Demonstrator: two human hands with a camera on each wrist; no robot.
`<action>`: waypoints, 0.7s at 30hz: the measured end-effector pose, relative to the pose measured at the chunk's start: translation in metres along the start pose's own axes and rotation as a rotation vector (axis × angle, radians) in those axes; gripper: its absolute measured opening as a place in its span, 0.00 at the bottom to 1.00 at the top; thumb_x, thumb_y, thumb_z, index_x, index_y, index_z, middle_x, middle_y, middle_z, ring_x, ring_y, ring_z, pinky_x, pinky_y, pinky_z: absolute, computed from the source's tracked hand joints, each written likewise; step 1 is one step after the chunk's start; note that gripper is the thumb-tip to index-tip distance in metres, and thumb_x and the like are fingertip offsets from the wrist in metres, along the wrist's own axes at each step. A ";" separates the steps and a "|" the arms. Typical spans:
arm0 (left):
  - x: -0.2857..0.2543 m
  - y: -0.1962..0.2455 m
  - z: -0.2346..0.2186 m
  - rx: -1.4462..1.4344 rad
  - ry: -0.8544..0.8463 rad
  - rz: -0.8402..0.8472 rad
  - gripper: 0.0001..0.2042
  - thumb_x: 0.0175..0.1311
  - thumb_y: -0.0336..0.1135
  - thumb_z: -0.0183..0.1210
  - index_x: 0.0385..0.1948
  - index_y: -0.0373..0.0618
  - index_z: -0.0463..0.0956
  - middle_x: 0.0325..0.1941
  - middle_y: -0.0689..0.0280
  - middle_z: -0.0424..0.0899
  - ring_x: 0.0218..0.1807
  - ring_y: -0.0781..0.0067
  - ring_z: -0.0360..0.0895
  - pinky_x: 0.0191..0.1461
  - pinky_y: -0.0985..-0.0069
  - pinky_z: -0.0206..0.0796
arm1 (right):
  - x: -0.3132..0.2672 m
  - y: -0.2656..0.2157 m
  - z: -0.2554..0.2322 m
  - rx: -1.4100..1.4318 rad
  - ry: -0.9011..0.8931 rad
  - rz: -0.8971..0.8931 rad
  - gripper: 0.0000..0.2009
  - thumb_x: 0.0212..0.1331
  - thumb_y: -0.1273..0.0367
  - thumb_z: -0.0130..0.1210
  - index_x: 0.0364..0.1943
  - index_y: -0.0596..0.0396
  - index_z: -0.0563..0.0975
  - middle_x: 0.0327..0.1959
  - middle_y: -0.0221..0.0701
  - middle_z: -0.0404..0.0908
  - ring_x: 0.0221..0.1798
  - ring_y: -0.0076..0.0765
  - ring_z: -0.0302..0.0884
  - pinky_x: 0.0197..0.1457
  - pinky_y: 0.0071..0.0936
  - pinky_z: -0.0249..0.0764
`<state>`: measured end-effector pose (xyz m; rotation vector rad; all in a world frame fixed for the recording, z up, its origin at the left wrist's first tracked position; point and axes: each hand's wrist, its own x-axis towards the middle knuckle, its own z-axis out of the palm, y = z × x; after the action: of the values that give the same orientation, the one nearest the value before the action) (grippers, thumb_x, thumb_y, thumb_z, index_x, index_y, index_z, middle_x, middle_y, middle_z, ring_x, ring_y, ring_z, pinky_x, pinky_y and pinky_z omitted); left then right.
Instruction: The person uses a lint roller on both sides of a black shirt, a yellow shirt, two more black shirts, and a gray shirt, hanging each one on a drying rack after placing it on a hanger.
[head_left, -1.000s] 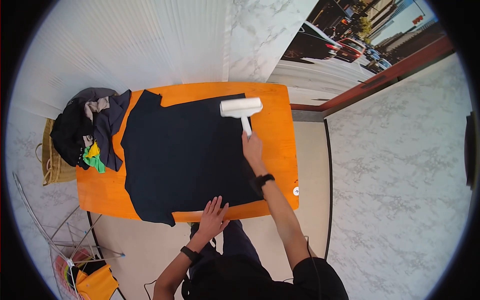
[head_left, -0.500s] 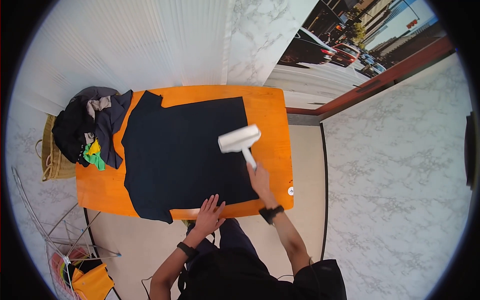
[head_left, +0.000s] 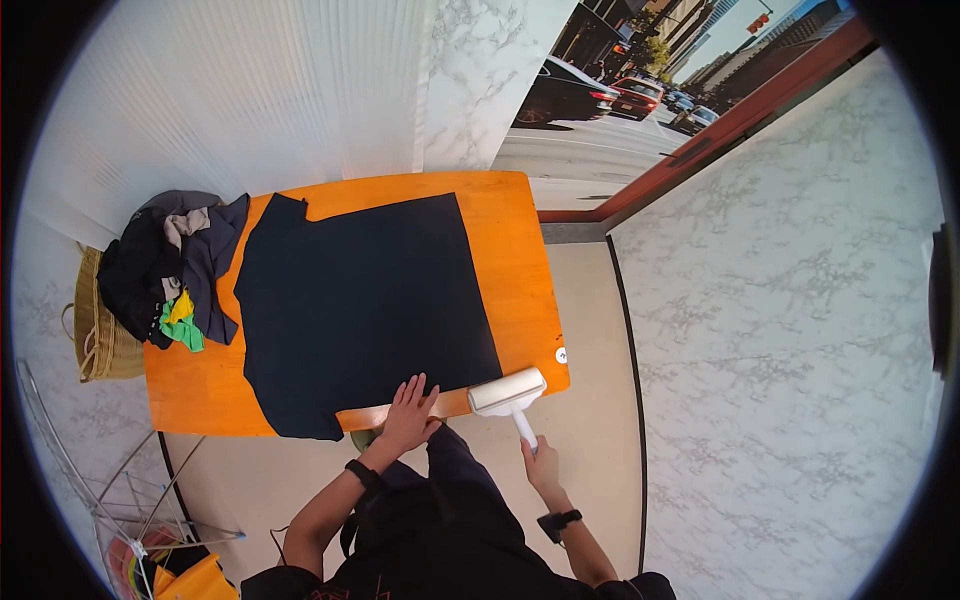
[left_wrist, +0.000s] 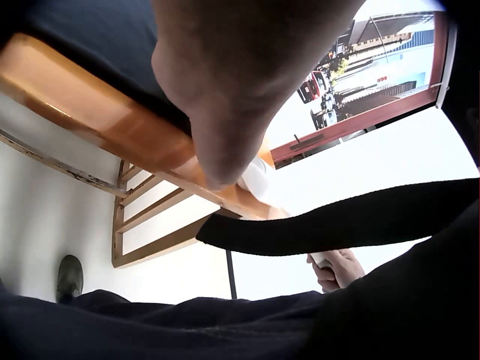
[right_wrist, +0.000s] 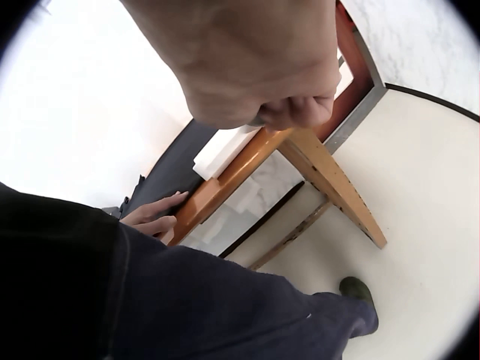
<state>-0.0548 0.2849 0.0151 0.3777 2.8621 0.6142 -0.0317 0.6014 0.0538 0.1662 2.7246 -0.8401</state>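
Observation:
A dark navy T-shirt [head_left: 360,300] lies spread flat on the orange wooden table [head_left: 515,280], its sleeves toward the left. My right hand [head_left: 543,468] grips the handle of a white lint roller [head_left: 507,391], whose wide head overlaps the table's front edge by the shirt's near right corner. In the right wrist view the fingers of that hand [right_wrist: 262,82] are curled round the handle, and the roller head [right_wrist: 223,154] shows beyond them. With fingers straight, my left hand [head_left: 408,415] rests on the shirt's near edge.
A heap of dark clothes [head_left: 150,265] with green and yellow pieces covers the table's left end, beside a woven basket [head_left: 105,335]. On the floor at lower left stands a metal drying rack [head_left: 120,490]. Walls [head_left: 760,330] rise behind and to the right.
My right hand has drawn the lint roller from the shirt's far right corner toward me, to the table's front edge. The left hand stays at the shirt's near edge.

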 end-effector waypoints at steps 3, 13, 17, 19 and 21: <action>-0.003 -0.015 -0.020 -0.099 0.074 -0.050 0.37 0.59 0.48 0.61 0.70 0.44 0.59 0.76 0.44 0.51 0.77 0.45 0.49 0.78 0.53 0.39 | 0.001 -0.002 -0.006 0.047 0.078 0.020 0.17 0.68 0.57 0.52 0.33 0.60 0.74 0.17 0.48 0.75 0.22 0.59 0.76 0.26 0.48 0.69; -0.026 -0.204 -0.055 0.115 0.408 -0.712 0.39 0.64 0.50 0.54 0.73 0.42 0.50 0.78 0.46 0.47 0.78 0.46 0.45 0.79 0.54 0.38 | 0.226 -0.027 0.015 0.026 0.304 -0.028 0.22 0.71 0.53 0.47 0.37 0.62 0.76 0.27 0.50 0.79 0.31 0.58 0.78 0.35 0.47 0.71; -0.016 -0.242 -0.065 0.186 0.452 -0.804 0.37 0.68 0.56 0.47 0.74 0.45 0.49 0.79 0.51 0.45 0.79 0.50 0.43 0.79 0.55 0.37 | 0.253 -0.040 0.008 -0.107 0.191 0.014 0.20 0.70 0.54 0.48 0.39 0.60 0.76 0.29 0.46 0.79 0.34 0.55 0.77 0.36 0.46 0.71; -0.008 -0.254 -0.070 0.211 0.457 -0.816 0.37 0.69 0.56 0.46 0.74 0.46 0.49 0.79 0.53 0.45 0.80 0.51 0.42 0.79 0.56 0.36 | 0.258 -0.050 0.009 -0.295 0.401 -0.214 0.17 0.66 0.57 0.53 0.44 0.59 0.74 0.41 0.46 0.78 0.46 0.53 0.75 0.45 0.47 0.69; 0.004 -0.262 -0.080 0.209 0.501 -0.771 0.36 0.69 0.56 0.45 0.74 0.46 0.49 0.80 0.53 0.45 0.80 0.51 0.42 0.80 0.56 0.36 | 0.266 -0.075 0.011 -0.308 0.343 -0.181 0.21 0.61 0.60 0.59 0.53 0.59 0.72 0.59 0.47 0.71 0.60 0.55 0.67 0.58 0.48 0.66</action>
<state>-0.1321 0.0253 -0.0248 -0.9482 3.1592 0.2756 -0.2975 0.5400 0.0051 -0.0038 3.1881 -0.4558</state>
